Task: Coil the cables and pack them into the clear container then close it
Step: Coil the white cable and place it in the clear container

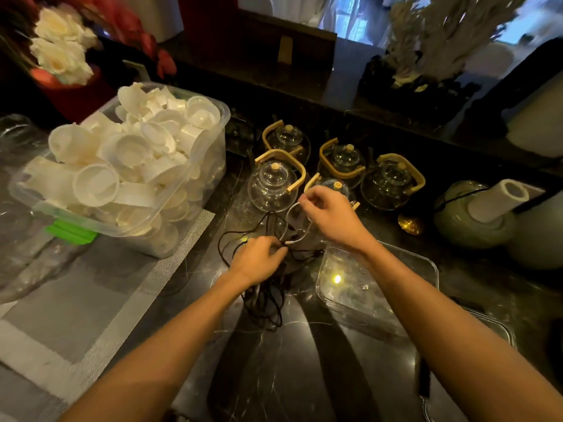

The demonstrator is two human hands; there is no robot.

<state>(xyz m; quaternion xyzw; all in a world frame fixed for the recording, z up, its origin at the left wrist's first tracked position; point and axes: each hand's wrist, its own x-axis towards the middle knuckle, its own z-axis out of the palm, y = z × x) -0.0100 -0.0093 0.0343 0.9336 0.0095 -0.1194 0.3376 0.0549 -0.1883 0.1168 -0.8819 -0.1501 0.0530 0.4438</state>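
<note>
Meanwhile, the left hand (259, 257) is clutching tangled black cables (265, 303) while the right hand (327, 214) is pinching a white cable (294, 210) (beside the clear container (377, 287)).

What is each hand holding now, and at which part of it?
The left hand grips the black cable bundle near its top. The right hand pinches the white cable at the top of its loop.

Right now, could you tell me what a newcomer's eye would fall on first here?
Probably the big clear tub heaped with white plastic cups, at the left. Next, both hands at centre: the left hand and right hand working a white cable above tangled black cables, glass teapots clustered behind.
</note>
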